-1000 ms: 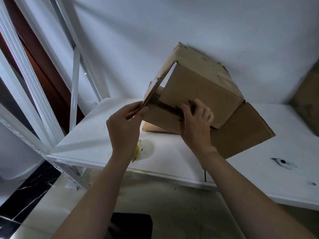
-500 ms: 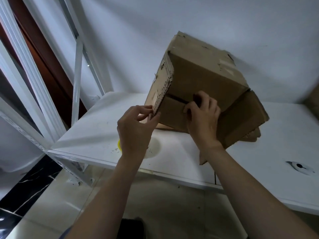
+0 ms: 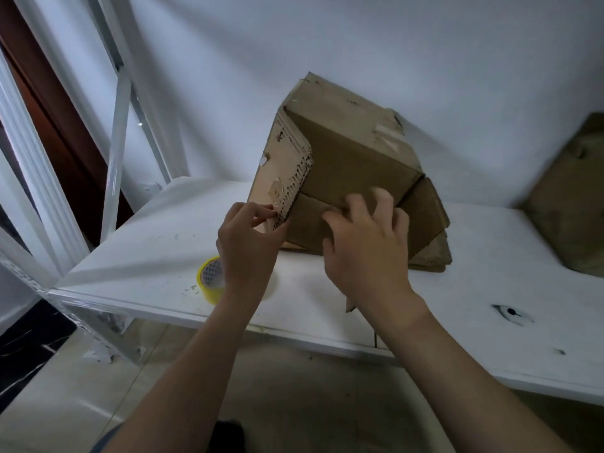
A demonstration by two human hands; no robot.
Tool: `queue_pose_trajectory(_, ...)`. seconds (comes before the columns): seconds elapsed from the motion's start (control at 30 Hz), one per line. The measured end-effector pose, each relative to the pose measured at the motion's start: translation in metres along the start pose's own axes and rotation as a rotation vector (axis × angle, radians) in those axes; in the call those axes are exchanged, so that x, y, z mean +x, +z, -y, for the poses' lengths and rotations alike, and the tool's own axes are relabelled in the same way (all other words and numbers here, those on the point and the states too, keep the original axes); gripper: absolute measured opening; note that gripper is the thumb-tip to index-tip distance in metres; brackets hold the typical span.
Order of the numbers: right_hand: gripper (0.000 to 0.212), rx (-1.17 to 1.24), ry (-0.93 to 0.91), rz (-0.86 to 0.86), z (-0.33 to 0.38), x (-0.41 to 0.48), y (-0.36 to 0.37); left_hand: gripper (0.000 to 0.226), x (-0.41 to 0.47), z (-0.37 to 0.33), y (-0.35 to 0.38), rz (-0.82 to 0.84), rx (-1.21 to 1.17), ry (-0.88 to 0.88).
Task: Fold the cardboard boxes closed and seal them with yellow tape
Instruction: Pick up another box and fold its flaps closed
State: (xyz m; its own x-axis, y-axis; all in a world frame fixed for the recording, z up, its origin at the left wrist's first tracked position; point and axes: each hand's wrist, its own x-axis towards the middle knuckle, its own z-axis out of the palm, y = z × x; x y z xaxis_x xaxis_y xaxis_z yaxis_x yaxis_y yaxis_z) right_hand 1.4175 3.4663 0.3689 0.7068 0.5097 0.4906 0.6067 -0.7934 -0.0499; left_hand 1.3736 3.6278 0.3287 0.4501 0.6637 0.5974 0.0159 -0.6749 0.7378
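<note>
Dim, cool, bluish light comes from the left, brightening the left face of the tilted brown cardboard box [image 3: 353,165] and leaving soft shadows on the plain white wall [image 3: 327,44]. The right hand [image 3: 366,253] has motion-blurred fingers [image 3: 380,199]. Wide-angle distortion bows the white metal shelf posts [image 3: 114,158] at the left edge.

So under your fingers [image 3: 379,204] you've got a white shelf [image 3: 157,250], kinda scuffed and flecked. Right of them there's a dark hole [image 3: 510,311] in its top. Behind them, a plain white wall [image 3: 359,44]. Left of them, white rack struts [image 3: 116,152] and a dark brown door frame [image 3: 72,148]. Below them, pale floor tiles [image 3: 294,403], with black marbled tiles [image 3: 29,348] off to the lower left.
</note>
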Motion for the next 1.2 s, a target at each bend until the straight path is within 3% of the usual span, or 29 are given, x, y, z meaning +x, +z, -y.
queue_pose_trajectory(0.13, 0.067, -0.055, 0.117, -0.088, -0.024, -0.01, -0.023, 0.027, -0.004, -0.007, 0.012, -0.001, 0.005, -0.046)
queue_pose_trajectory(0.27, 0.084, 0.021, 0.242, -0.077, -0.05, -0.014, -0.032, 0.028, -0.009, -0.013, 0.024, 0.075, 0.095, -0.079)
queue_pose_trajectory(0.33, 0.079, 0.264, 0.341, -0.089, -0.064, -0.012, -0.035, 0.032, -0.01, -0.013, 0.03, 0.139, 0.173, -0.064)
queue_pose_trajectory(0.47, 0.041, 1.157, 0.601, -0.226, -0.081, -0.007, -0.027, 0.038, -0.002, -0.009, 0.032, 0.19, 0.206, -0.082)
queue_pose_trajectory(0.53, 0.022, 1.327, 0.612, -0.228, -0.084, -0.004, -0.012, 0.037, 0.003, -0.006, 0.031, 0.203, 0.172, -0.085)
queue_pose_trajectory(0.67, 0.039, 1.055, 0.396, -0.086, -0.084, 0.006, 0.025, 0.032, 0.004, -0.002, 0.033, 0.219, 0.119, -0.086)
queue_pose_trajectory(0.8, 0.036, 0.999, 0.379, -0.045, -0.08, 0.025, 0.052, 0.032, 0.01, 0.009, 0.037, 0.244, 0.051, -0.125)
queue_pose_trajectory(0.93, 0.04, 0.982, 0.347, -0.069, -0.074, 0.042, 0.072, 0.012, 0.025, 0.029, 0.032, 0.218, 0.054, -0.153)
queue_pose_trajectory(1.03, 0.035, 0.924, 0.288, -0.084, -0.069, 0.049, 0.086, 0.026, 0.035, 0.045, 0.025, 0.231, 0.14, -0.209)
queue_pose_trajectory(1.17, 0.051, 0.923, 0.322, -0.02, -0.056, 0.058, 0.1, 0.012, 0.044, 0.071, 0.02, 0.184, 0.127, -0.294)
queue_pose_trajectory(1.2, 0.058, 0.959, 0.349, 0.006, -0.052, 0.059, 0.102, 0.021, 0.047, 0.075, 0.019, 0.169, 0.113, -0.299)
